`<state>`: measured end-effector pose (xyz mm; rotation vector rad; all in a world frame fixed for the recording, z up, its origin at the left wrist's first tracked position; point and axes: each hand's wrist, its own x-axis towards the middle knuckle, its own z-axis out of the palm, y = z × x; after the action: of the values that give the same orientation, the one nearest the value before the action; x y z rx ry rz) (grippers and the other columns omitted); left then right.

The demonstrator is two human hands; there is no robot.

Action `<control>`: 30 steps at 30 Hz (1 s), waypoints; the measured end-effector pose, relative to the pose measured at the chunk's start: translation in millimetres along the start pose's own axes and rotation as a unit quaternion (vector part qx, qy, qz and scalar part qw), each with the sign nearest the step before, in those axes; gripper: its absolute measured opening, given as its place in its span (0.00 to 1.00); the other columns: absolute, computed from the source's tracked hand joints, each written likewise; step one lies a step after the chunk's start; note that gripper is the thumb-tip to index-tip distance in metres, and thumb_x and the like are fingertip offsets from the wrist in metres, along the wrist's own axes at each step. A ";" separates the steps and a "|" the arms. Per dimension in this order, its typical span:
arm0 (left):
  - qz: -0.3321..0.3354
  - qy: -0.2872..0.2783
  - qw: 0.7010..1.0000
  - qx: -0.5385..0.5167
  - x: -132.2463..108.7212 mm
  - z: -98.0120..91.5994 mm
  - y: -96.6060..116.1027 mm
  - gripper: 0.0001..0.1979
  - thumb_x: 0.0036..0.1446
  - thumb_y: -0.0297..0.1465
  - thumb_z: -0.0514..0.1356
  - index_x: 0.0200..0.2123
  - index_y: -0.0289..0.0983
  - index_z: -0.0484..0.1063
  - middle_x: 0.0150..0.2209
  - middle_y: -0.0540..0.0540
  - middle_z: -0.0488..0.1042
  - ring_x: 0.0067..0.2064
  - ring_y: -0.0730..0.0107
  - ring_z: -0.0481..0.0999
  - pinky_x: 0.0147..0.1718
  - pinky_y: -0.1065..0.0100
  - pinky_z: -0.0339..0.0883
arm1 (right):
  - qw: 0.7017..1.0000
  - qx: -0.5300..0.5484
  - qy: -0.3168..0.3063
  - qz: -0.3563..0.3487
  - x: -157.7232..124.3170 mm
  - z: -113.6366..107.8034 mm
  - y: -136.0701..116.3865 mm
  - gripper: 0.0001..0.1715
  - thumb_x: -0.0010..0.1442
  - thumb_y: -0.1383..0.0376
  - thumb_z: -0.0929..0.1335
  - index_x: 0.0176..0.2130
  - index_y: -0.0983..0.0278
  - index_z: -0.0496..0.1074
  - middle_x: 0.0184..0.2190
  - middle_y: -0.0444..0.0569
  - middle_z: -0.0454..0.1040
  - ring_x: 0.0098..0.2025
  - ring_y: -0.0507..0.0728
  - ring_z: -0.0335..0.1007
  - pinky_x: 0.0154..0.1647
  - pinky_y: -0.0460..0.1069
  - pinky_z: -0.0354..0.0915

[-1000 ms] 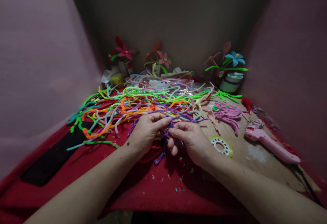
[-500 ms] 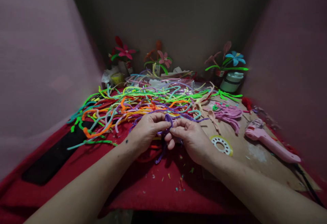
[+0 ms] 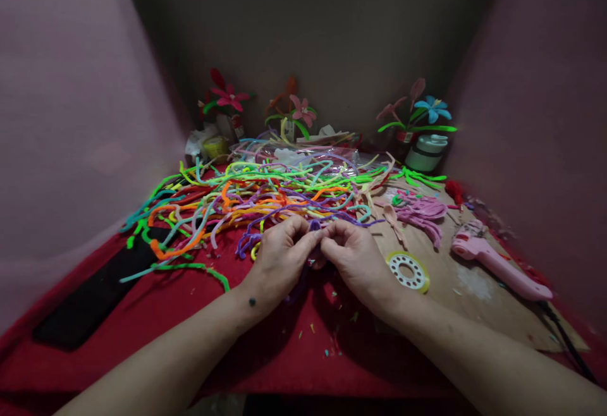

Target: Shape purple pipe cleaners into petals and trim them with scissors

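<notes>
Both hands meet above the red cloth, fingertips together around a purple pipe cleaner (image 3: 314, 226). My left hand (image 3: 281, 255) pinches it from the left, thumb pointing inward. From the right, my right hand (image 3: 353, 255) pinches it too, with its fingers curled. Only a small purple piece shows between the fingers; the rest is hidden or in shadow beneath them. Just beyond the hands spreads a heap of loose pipe cleaners (image 3: 279, 198) in many colours. Another purple bunch (image 3: 246, 243) lies left of my left hand.
A tape roll (image 3: 406, 271), pink pipe-cleaner bundle (image 3: 422, 214) and pink glue gun (image 3: 500, 269) rest on brown cardboard (image 3: 478, 315) at right. A black phone-like slab (image 3: 95, 299) lies left. Pipe-cleaner flowers (image 3: 434, 110) and a lidded jar (image 3: 428, 153) stand behind. Small scraps dot the red cloth (image 3: 265, 359).
The purple loop that stood up between the fingers is now mostly covered. Both hands have closed in closer together, and the right fingers have curled in. The view has shifted slightly.
</notes>
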<state>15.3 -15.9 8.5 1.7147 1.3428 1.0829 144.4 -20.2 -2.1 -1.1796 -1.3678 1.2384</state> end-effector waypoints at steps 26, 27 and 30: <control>-0.006 -0.091 0.995 -0.051 10.8 -15.0 6.8 0.08 0.52 0.30 0.55 0.23 0.35 0.65 0.21 0.52 0.67 0.25 0.74 0.65 0.26 0.72 0.59 | 0.978 0.141 -0.142 0.066 4.0 -6.1 -9.2 0.08 0.49 0.64 0.67 0.26 0.67 0.66 0.22 0.44 0.72 0.18 0.49 0.68 0.23 0.44 0.62; -0.015 -0.096 0.993 -0.068 11.6 -17.0 9.6 0.08 0.50 0.30 0.57 0.22 0.35 0.66 0.21 0.52 0.67 0.25 0.74 0.65 0.27 0.72 0.59 | 0.976 0.145 -0.146 0.073 3.7 -6.7 -10.5 0.10 0.48 0.62 0.68 0.26 0.68 0.68 0.22 0.45 0.72 0.18 0.49 0.68 0.22 0.44 0.62; -0.016 -0.092 0.993 -0.071 12.2 -22.0 17.9 0.08 0.48 0.29 0.59 0.20 0.34 0.68 0.20 0.53 0.67 0.26 0.75 0.65 0.29 0.72 0.59 | 0.979 0.136 -0.135 0.075 1.3 -7.1 -14.4 0.12 0.48 0.61 0.69 0.24 0.68 0.69 0.20 0.45 0.73 0.16 0.48 0.66 0.20 0.44 0.60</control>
<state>3.8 -7.4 35.8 1.6386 1.1478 0.9541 150.2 -18.6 12.8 -0.9606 -1.2673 1.6844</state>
